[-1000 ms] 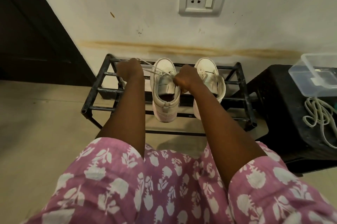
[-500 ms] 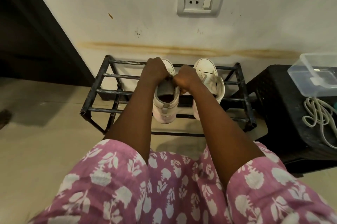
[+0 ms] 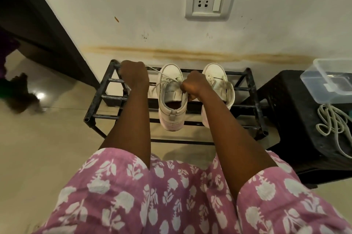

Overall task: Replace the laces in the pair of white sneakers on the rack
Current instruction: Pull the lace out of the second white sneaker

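A: Where's the pair?
B: On the top tier of the black metal bar rack (image 3: pixel 99 98), from the middle toward the right end. Toes are at the wall edge and heels hang over the front edge. Work is on the left-hand white low-top sneaker (image 3: pixel 171 100).
A: Hands?
B: Left hand (image 3: pixel 134 74) is fisted round the off-white flat lace (image 3: pixel 153 69), which runs taut toward the rack's back left corner. Right hand (image 3: pixel 194 86) is curled on that sneaker's right upper edge by the eyelets, bracing it.
A: Handling?
B: The lace is likely light and limp, so it's pull only, and she should grip close to the eyelet. The sneaker looks light with a soft upper and could slide on the bars. Best hold is the collar or heel.
A: Other shoe?
B: Right-hand white sneaker (image 3: pixel 215 81) looks unlaced, not certain. A coil of pale cord (image 3: pixel 333 119) lies on the black plastic stool (image 3: pixel 282 104) off the rack's right end, probably the replacements.
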